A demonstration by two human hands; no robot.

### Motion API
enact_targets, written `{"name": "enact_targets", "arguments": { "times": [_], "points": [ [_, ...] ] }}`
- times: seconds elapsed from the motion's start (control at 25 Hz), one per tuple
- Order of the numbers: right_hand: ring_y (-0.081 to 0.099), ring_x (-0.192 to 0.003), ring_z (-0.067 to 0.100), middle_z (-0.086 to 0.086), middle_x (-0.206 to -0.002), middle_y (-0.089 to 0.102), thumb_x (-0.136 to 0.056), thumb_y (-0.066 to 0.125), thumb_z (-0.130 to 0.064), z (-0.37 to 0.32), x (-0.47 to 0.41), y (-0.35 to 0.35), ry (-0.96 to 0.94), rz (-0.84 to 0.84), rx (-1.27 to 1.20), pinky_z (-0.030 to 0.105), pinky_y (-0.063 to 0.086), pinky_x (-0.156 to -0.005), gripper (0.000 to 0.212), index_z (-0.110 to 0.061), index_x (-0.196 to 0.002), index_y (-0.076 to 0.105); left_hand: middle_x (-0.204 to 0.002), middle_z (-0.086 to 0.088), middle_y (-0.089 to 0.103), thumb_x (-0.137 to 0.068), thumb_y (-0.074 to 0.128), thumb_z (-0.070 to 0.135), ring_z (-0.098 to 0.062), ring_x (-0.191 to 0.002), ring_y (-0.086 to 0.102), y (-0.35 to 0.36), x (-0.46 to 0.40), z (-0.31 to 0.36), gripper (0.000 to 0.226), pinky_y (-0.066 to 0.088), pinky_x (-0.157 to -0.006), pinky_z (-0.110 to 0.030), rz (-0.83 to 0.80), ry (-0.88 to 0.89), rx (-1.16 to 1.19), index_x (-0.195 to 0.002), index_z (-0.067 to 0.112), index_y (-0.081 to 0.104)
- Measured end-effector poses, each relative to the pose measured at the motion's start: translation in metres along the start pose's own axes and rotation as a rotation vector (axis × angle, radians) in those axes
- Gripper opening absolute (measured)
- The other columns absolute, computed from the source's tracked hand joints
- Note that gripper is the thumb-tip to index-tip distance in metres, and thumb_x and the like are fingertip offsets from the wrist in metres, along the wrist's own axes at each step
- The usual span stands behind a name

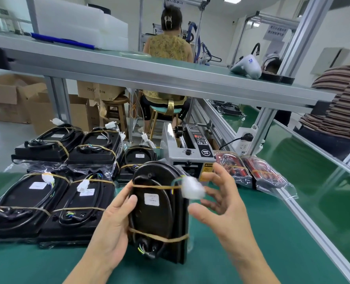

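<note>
Head view, left fingers (130, 201) gripping black unit (159, 218), right fingers (223, 175) alongside

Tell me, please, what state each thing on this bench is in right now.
Black unit: upright on edge, two rubber bands on, cable coiled.
Left hand: grips the black unit.
Right hand: fingers spread beside the white connector, contact unclear.
White connector: loose on its wires, blurred.
Other black units: lying flat, banded.
Grey machine: display lit red.
Plug: seated in the socket.
</note>
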State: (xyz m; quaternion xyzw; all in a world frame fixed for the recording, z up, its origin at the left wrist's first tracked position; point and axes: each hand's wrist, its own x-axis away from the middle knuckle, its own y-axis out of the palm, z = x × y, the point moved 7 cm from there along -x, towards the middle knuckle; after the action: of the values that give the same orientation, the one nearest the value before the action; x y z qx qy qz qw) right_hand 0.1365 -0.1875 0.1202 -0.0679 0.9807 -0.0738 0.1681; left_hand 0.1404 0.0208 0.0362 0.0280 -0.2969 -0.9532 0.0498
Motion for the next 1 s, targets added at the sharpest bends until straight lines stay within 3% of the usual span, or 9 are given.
{"name": "enact_targets", "arguments": {
  "times": [0.12, 0.2, 0.4, 0.48, 0.56, 0.64, 0.76, 0.88, 1.0],
  "points": [
    [0.054, -0.118, -0.005, -0.024, -0.135, 0.05, -0.048, 0.081, -0.055, 0.02, 0.009, 0.024, 0.174, -0.163, -0.07, 0.015, 0.048, -0.087, 0.1, -0.055, -0.134, 0.03, -0.117, 0.001, 0.07, -0.081, 0.058, 0.028, -0.01, -0.098, 0.069, 0.0, 0.003, 0.0, 0.034, 0.058, -0.065, -0.026, 0.097, -0.064, 0.047, -0.113, 0.031, 0.07],
    [0.053, -0.118, -0.01, -0.033, -0.13, 0.052, -0.052, 0.081, -0.056, 0.028, 0.018, 0.044, 0.211, -0.253, -0.049, 0.007, 0.045, -0.087, 0.096, -0.061, -0.131, 0.026, -0.113, 0.002, 0.071, -0.08, 0.059, 0.027, -0.01, -0.094, 0.07, 0.001, 0.004, 0.005, 0.033, 0.057, -0.062, -0.024, 0.135, -0.07, 0.049, -0.111, 0.029, 0.071],
    [0.048, -0.112, -0.022, -0.051, -0.115, 0.049, -0.062, 0.077, -0.049, 0.028, 0.014, 0.054, 0.177, -0.142, -0.136, -0.005, 0.037, -0.081, 0.084, -0.054, -0.13, 0.029, -0.11, 0.004, 0.072, -0.084, 0.059, 0.016, -0.005, -0.095, 0.069, 0.008, 0.007, 0.022, 0.036, 0.054, -0.061, -0.015, 0.089, -0.036, -0.086, -0.118, 0.026, 0.065],
    [0.052, -0.11, -0.019, -0.044, -0.114, 0.056, -0.059, 0.078, -0.046, 0.029, 0.012, 0.054, 0.19, -0.095, -0.199, 0.0, 0.041, -0.083, 0.084, -0.048, -0.131, 0.035, -0.112, 0.008, 0.071, -0.079, 0.061, 0.015, -0.003, -0.098, 0.067, 0.012, 0.009, 0.028, 0.047, 0.054, -0.067, -0.014, 0.013, -0.029, -0.175, -0.124, 0.03, 0.06],
    [0.058, -0.113, -0.005, -0.024, -0.119, 0.065, -0.057, 0.081, -0.039, 0.035, 0.012, 0.055, 0.236, -0.06, -0.262, 0.012, 0.047, -0.09, 0.087, -0.04, -0.134, 0.04, -0.12, 0.01, 0.068, -0.074, 0.066, 0.019, -0.005, -0.108, 0.064, 0.013, 0.012, 0.03, 0.063, 0.049, -0.085, -0.022, -0.049, -0.047, -0.251, -0.133, 0.036, 0.052],
    [0.063, -0.109, 0.0, -0.014, -0.114, 0.07, -0.059, 0.08, -0.03, 0.04, 0.013, 0.058, 0.275, -0.049, -0.3, 0.013, 0.05, -0.085, 0.084, -0.034, -0.134, 0.042, -0.123, 0.012, 0.066, -0.068, 0.071, 0.027, -0.003, -0.113, 0.061, 0.009, 0.017, 0.03, 0.074, 0.04, -0.094, -0.027, -0.068, -0.063, -0.303, -0.137, 0.04, 0.046],
    [0.063, -0.102, -0.008, -0.019, -0.108, 0.07, -0.059, 0.08, -0.028, 0.037, 0.011, 0.065, 0.303, -0.036, -0.327, 0.006, 0.048, -0.076, 0.083, -0.034, -0.132, 0.042, -0.118, 0.011, 0.068, -0.067, 0.07, 0.036, -0.001, -0.11, 0.062, 0.001, 0.019, 0.037, 0.069, 0.038, -0.094, -0.026, -0.003, -0.038, -0.325, -0.133, 0.041, 0.049],
    [0.061, -0.105, -0.009, -0.019, -0.121, 0.064, -0.059, 0.082, -0.032, 0.027, 0.005, 0.078, 0.293, -0.032, -0.378, 0.005, 0.048, -0.077, 0.089, -0.038, -0.136, 0.036, -0.11, 0.008, 0.072, -0.071, 0.065, 0.034, -0.008, -0.102, 0.067, -0.004, 0.017, 0.05, 0.051, 0.043, -0.088, -0.031, 0.09, 0.01, -0.251, -0.122, 0.038, 0.06],
    [0.061, -0.098, -0.013, -0.027, -0.107, 0.068, -0.064, 0.079, -0.031, 0.016, -0.005, 0.09, 0.247, -0.066, -0.369, 0.001, 0.045, -0.071, 0.075, -0.042, -0.125, 0.038, -0.109, 0.001, 0.073, -0.071, 0.068, 0.031, -0.016, -0.099, 0.069, -0.006, 0.013, 0.065, 0.05, 0.047, -0.09, -0.04, 0.151, 0.058, -0.254, -0.121, 0.034, 0.062]
  ]
}}
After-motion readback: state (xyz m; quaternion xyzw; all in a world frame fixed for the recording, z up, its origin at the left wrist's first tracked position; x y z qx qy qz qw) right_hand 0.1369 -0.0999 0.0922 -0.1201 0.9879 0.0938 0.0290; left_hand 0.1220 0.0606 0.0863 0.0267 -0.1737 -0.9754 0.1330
